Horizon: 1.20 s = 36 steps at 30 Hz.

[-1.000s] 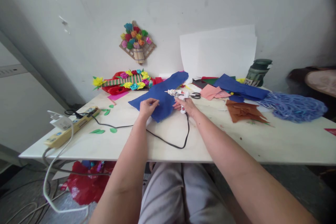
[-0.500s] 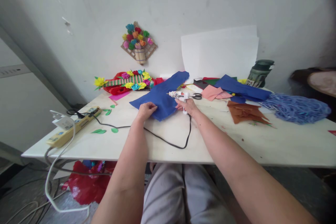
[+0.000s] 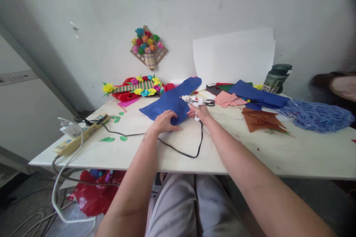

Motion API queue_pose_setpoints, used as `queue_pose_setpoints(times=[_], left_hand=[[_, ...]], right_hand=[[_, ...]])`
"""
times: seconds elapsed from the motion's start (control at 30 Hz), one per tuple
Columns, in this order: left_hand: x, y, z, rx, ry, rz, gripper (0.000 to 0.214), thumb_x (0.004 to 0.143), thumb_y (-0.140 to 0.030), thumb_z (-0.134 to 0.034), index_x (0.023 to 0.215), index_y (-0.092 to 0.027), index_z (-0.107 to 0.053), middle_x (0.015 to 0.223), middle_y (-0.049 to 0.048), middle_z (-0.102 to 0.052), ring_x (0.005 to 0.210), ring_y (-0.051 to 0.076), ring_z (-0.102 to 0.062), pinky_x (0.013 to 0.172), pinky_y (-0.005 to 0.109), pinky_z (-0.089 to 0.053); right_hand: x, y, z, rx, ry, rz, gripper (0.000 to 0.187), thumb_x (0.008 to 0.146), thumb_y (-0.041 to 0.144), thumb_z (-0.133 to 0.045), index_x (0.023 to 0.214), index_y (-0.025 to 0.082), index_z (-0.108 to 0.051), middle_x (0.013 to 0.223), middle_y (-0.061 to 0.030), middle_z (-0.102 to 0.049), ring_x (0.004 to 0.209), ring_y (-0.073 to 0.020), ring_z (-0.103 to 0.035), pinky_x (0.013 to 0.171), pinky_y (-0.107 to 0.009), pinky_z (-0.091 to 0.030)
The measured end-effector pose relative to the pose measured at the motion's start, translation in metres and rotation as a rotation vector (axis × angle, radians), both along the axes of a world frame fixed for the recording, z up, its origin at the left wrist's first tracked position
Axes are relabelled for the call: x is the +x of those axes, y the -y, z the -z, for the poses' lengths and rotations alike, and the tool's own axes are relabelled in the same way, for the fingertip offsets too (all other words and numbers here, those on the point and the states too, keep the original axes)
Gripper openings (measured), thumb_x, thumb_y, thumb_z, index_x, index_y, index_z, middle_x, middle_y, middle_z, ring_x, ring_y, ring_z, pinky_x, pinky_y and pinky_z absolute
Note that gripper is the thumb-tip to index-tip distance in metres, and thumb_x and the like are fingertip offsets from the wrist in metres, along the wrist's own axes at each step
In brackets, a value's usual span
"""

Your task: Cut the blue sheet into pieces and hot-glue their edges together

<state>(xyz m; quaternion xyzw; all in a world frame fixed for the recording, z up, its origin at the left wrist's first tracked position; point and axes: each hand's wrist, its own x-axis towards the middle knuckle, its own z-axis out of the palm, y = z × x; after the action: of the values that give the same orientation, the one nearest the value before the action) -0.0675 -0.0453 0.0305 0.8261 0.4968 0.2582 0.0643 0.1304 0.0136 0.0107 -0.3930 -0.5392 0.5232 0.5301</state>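
My right hand [image 3: 200, 113] is closed round the handle of a white patterned hot glue gun [image 3: 194, 100], its nozzle pointing left over a blue sheet of paper or felt [image 3: 169, 100]. At the sheet's near edge is my left hand [image 3: 166, 121], thumb and fingers parted with a gap between them; the fingers rest on the blue material. A black cord [image 3: 182, 153] runs from the glue gun across the table and passes behind my left wrist. Just right of the gun's rear lie scissors with black handles [image 3: 209, 102], partly hidden.
A power strip [image 3: 80, 137] with plugs lies at the left, near green paper leaves [image 3: 107, 139]. A flower-covered craft piece [image 3: 133, 87] lies behind. To the right are blue sheets [image 3: 258, 94], brown material [image 3: 263, 119], blue yarn [image 3: 322, 116] and a bottle [image 3: 278, 77].
My left hand has moved right along the blue sheet's near edge, and its pinched fingers have spread apart. The right hand still holds the glue gun in about the same place.
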Motion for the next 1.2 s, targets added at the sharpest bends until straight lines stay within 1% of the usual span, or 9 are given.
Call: queue_pose_setpoints(times=[0.17,0.27,0.4,0.53,0.73,0.93,1.03,1.13,1.2], left_hand=[[0.002,-0.002,0.006,0.053,-0.141,-0.030,0.033,0.062,-0.018,-0.062,0.095,-0.022,-0.061,0.095,0.0066,-0.058,0.095,0.023,-0.053,0.084,0.031,-0.041],[0.004,-0.002,0.007,0.088,-0.139,-0.008,0.033,0.063,-0.028,-0.065,0.095,-0.020,-0.061,0.094,0.0082,-0.058,0.093,0.025,-0.053,0.084,0.033,-0.041],[0.010,0.001,0.005,0.094,-0.180,-0.053,0.047,0.064,-0.040,-0.065,0.107,-0.023,-0.057,0.093,0.0075,-0.058,0.093,0.024,-0.052,0.084,0.032,-0.040],[0.015,0.003,0.004,0.125,-0.323,-0.071,0.045,0.069,-0.038,-0.059,0.111,-0.023,-0.058,0.101,0.0070,-0.056,0.099,0.023,-0.050,0.087,0.031,-0.040],[0.012,0.003,0.005,0.154,-0.433,-0.062,0.045,0.070,-0.025,-0.051,0.114,-0.025,-0.060,0.105,0.0045,-0.055,0.095,0.021,-0.050,0.075,0.028,-0.044],[0.008,-0.002,0.005,0.184,-0.249,-0.037,0.035,0.084,-0.028,-0.036,0.078,-0.021,-0.070,0.103,0.0033,-0.060,0.090,0.016,-0.051,0.079,0.026,-0.040],[0.004,-0.008,0.008,0.107,-0.069,-0.025,0.037,0.085,-0.029,-0.035,0.067,-0.019,-0.066,0.086,0.0024,-0.064,0.080,0.013,-0.053,0.081,0.024,-0.038],[0.001,-0.015,0.015,0.042,0.063,-0.125,0.039,0.085,-0.036,-0.036,0.063,-0.018,-0.063,0.064,0.0007,-0.059,0.066,0.013,-0.050,0.071,0.023,-0.038],[-0.001,-0.020,0.020,0.027,0.142,-0.198,0.040,0.083,-0.042,-0.037,0.066,-0.017,-0.063,0.061,0.0000,-0.057,0.064,0.013,-0.048,0.062,0.022,-0.036]], right_hand=[[0.000,0.001,-0.001,-0.016,-0.074,-0.009,0.025,0.068,0.036,-0.068,0.076,0.013,-0.063,0.053,-0.0050,-0.065,0.043,-0.0171,-0.062,0.039,-0.023,-0.050],[0.000,-0.001,0.000,0.003,-0.084,0.008,0.026,0.069,0.037,-0.067,0.076,0.012,-0.063,0.055,-0.0056,-0.066,0.044,-0.0172,-0.062,0.040,-0.024,-0.051],[0.000,-0.002,0.001,-0.005,-0.110,0.011,0.026,0.067,0.038,-0.067,0.073,0.013,-0.061,0.055,-0.0054,-0.066,0.045,-0.0177,-0.063,0.041,-0.025,-0.052],[0.000,-0.002,0.001,-0.011,-0.141,0.003,0.027,0.066,0.040,-0.067,0.071,0.014,-0.060,0.056,-0.0047,-0.066,0.047,-0.0182,-0.063,0.045,-0.027,-0.054],[0.001,-0.006,0.003,-0.030,-0.141,0.007,0.027,0.068,0.040,-0.066,0.071,0.015,-0.059,0.059,-0.0059,-0.067,0.050,-0.0194,-0.064,0.047,-0.028,-0.054],[0.002,-0.009,0.005,-0.029,-0.173,0.044,0.026,0.070,0.039,-0.065,0.075,0.015,-0.059,0.060,-0.0055,-0.067,0.053,-0.0191,-0.065,0.048,-0.028,-0.054],[0.002,-0.010,0.005,-0.018,-0.168,0.053,0.025,0.071,0.039,-0.064,0.076,0.015,-0.058,0.061,-0.0056,-0.067,0.054,-0.0188,-0.065,0.048,-0.027,-0.054],[0.002,-0.011,0.005,-0.013,-0.158,0.053,0.024,0.072,0.038,-0.064,0.073,0.015,-0.058,0.063,-0.0070,-0.067,0.056,-0.0190,-0.066,0.048,-0.026,-0.054],[0.002,-0.011,0.005,-0.014,-0.155,0.051,0.024,0.073,0.038,-0.064,0.072,0.015,-0.057,0.064,-0.0074,-0.067,0.058,-0.0191,-0.066,0.048,-0.025,-0.054]])
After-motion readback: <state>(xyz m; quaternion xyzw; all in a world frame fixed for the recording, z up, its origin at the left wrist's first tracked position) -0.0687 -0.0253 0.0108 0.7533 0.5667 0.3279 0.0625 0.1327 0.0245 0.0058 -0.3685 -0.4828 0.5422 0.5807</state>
